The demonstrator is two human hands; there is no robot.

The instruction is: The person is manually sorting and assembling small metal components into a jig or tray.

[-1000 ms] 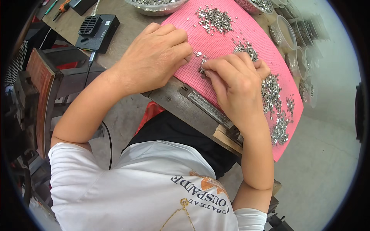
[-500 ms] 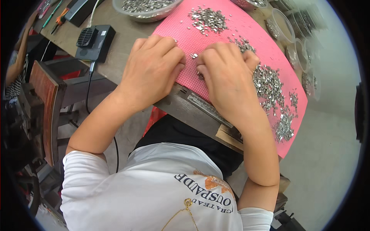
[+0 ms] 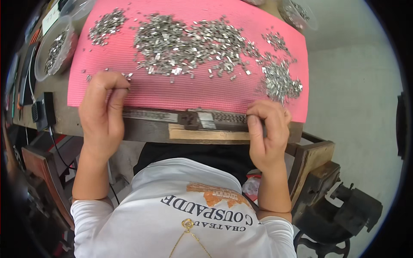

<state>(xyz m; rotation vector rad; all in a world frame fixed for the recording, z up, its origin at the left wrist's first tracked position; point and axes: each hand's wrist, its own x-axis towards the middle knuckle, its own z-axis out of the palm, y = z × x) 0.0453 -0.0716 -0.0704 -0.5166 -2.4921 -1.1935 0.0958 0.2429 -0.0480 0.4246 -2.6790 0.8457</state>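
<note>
Over the left front part of the pink ribbed mat [image 3: 146, 93], my left hand [image 3: 102, 114] is closed, thumb and forefinger pinched together. Anything between those fingertips is too small or hidden to make out. A few loose metal pieces [image 3: 127, 76] lie just beyond it. My right hand [image 3: 272, 131] is also closed in a pinch, at the right end of a long metal rail [image 3: 150, 115] along the table's front edge. The rail carries rows of tiny pieces. What the right fingertips grip cannot be made out. A large heap of small shiny metal pieces [image 3: 165, 43] spreads across the mat.
Smaller heaps lie at the mat's far left [image 3: 106, 26] and right [image 3: 278, 79]. A clear plastic tub [image 3: 69, 47] of metal pieces stands at left, another tub [image 3: 312, 22] at far right. A wooden strip [image 3: 206, 134] lines the front edge. A dark machine [image 3: 352, 210] stands lower right.
My view has swung to the right, squaring up with the table. My hands, close together over the mat before, are now wide apart, the right one at the metal rail.
</note>
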